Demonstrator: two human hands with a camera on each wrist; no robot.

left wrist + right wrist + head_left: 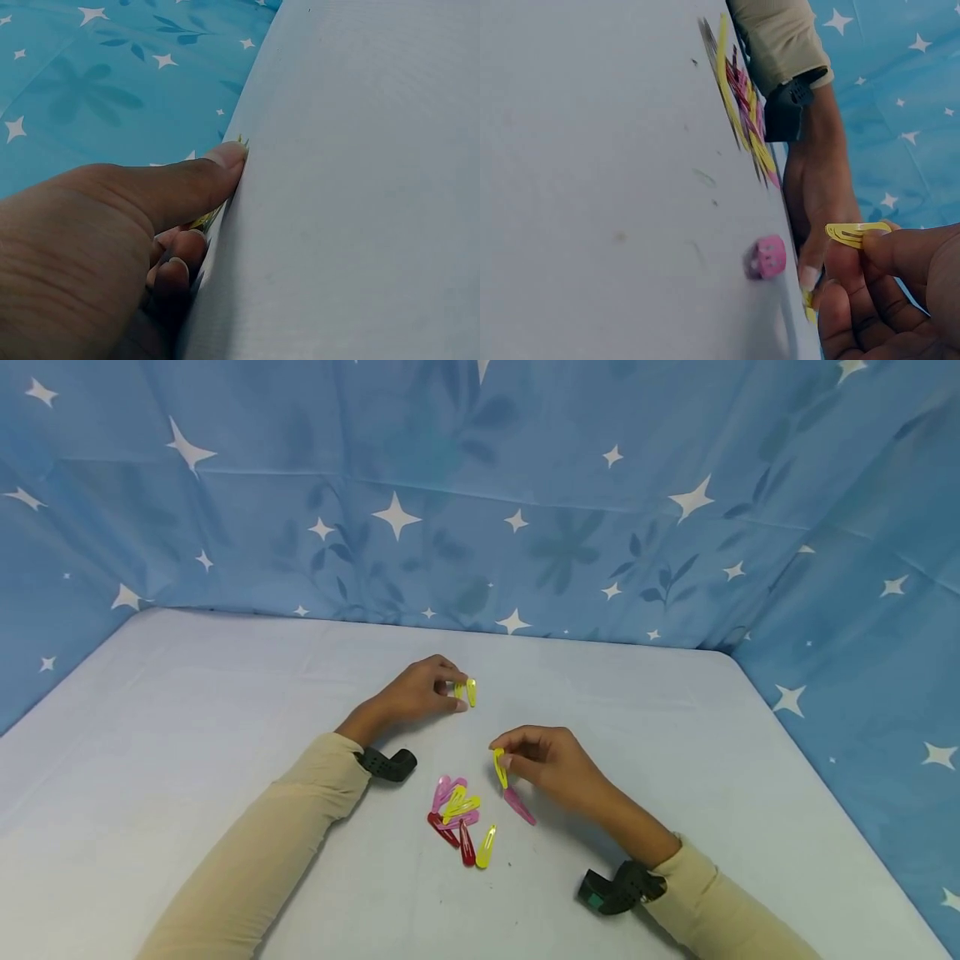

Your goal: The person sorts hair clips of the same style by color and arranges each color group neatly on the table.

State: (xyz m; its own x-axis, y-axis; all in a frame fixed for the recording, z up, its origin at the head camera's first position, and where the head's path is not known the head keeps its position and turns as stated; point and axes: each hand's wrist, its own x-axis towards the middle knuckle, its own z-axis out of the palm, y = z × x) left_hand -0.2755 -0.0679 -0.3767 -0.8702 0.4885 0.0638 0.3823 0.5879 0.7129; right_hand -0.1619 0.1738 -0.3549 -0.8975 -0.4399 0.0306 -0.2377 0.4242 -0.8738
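Observation:
My right hand (557, 766) pinches a yellow snap hair clip (846, 234) between thumb and forefinger, raised over the table. A pink hair clip (520, 807) lies on the table just below it in the head view. Farther back, my left hand (422, 691) has its thumb and forefinger around one yellow hair clip (458, 691), partly hidden by the fingers. A second yellow hair clip (472, 692) stands out right at those fingertips. In the left wrist view, the thumb (202, 176) covers most of the yellow clips.
A loose pile of pink, yellow and red hair clips (453, 806) lies nearer the body, between the arms. A red clip (467, 843) and a yellow clip (486, 847) lie at its front. Blue star-patterned cloth (450, 527) hangs behind the white table (637, 710).

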